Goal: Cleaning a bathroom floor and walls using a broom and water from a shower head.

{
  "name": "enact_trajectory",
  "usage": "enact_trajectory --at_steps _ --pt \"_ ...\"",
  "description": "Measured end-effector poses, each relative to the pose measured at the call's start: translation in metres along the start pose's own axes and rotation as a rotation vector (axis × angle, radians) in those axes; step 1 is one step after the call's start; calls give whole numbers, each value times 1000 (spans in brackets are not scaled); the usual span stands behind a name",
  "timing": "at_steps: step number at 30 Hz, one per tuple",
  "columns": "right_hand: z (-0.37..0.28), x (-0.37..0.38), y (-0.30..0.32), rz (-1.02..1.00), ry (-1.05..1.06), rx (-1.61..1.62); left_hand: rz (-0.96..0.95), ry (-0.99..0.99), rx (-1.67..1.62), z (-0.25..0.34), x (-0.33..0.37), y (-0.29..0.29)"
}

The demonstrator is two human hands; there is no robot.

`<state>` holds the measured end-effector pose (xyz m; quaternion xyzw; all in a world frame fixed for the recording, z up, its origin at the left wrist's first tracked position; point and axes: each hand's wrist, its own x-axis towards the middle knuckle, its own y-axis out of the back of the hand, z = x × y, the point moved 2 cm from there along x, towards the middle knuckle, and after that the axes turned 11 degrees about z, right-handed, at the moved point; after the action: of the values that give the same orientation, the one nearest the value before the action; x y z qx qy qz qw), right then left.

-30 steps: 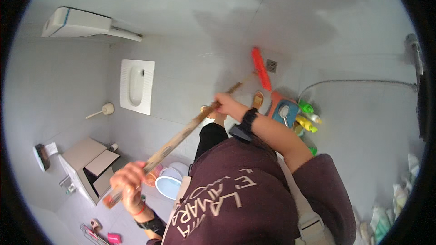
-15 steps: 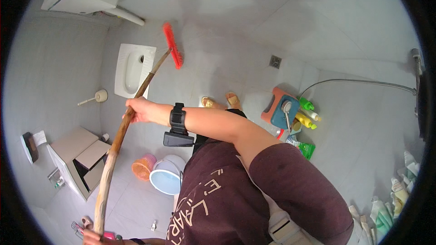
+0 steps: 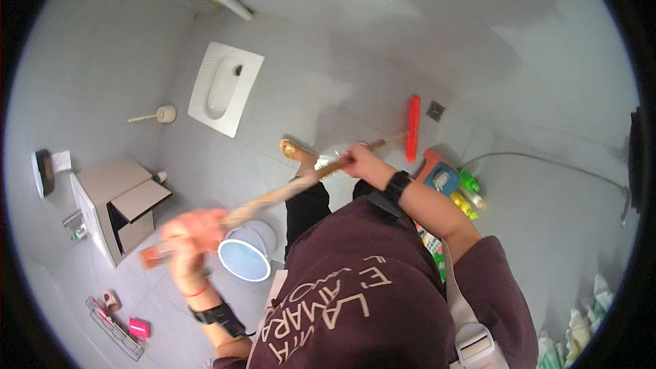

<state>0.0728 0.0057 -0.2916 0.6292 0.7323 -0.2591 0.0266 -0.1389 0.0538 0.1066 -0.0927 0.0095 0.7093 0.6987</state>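
Broom handle (image 3: 273, 197): slants lower-left to upper-right
Right hand (image 3: 364, 165): fingers wrapped round it, nearer red broom head (image 3: 413, 130)
Left hand (image 3: 191, 236): blurred fingers curled near opposite end

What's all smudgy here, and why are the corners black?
In the head view, the left hand and nearby broom handle are smeared; in that view the fisheye lens leaves black corners, the toilet looks crisper, and soft shadows darken the floor.

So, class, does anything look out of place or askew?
Yes: the cabinet has a panel askew, not closed flush; the shower head lies on the stool rather than hanging up.
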Motion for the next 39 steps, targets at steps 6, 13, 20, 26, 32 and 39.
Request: enact_trajectory --at_steps 6,13,20,26,32,39 --pt "-32 18 -27 954 -992 614 -100 6 23 -8 16 32" --pt "-42 126 -207 555 -1034 446 115 -209 113 59 28 169" --pt "-78 206 -387 178 -961 364 255 -581 313 108 7 258" --pt "-125 247 -431 42 -819 142 646 -670 175 112 -2 327" --pt "-67 378 -303 70 -852 -378 641 -168 -59 10 96 270" --pt "-37 358 -376 -155 -551 -245 899 -215 236 67 95 312"
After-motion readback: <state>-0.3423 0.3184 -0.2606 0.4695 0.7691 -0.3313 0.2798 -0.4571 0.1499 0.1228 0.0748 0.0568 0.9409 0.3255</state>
